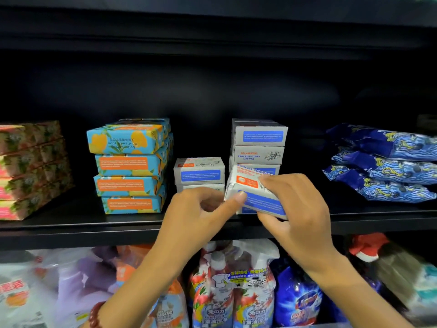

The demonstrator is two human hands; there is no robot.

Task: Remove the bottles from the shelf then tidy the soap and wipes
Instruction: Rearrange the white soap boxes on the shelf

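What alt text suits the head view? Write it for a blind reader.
Left hand and right hand hold a tilted white soap box before a stack of matching boxes on a dark shelf. Blue-orange soap boxes stand left, blue wipes packs right, spray bottles below.

The black shelf [71,227] in front of you carries five groups in a row. At your far left stands a pile of pink-and-green boxes [28,169], four high. A gap to its right stand the blue-and-orange soap boxes [130,166], also four high, the top one skewed and more behind them. In the middle sits a short white soap stack [199,174], two boxes high. Just to its right rises a taller white soap stack [259,143], whose bottom is hidden from you. Well apart at your right lie three dark blue wipes packs [383,166], piled one on another at a slant.
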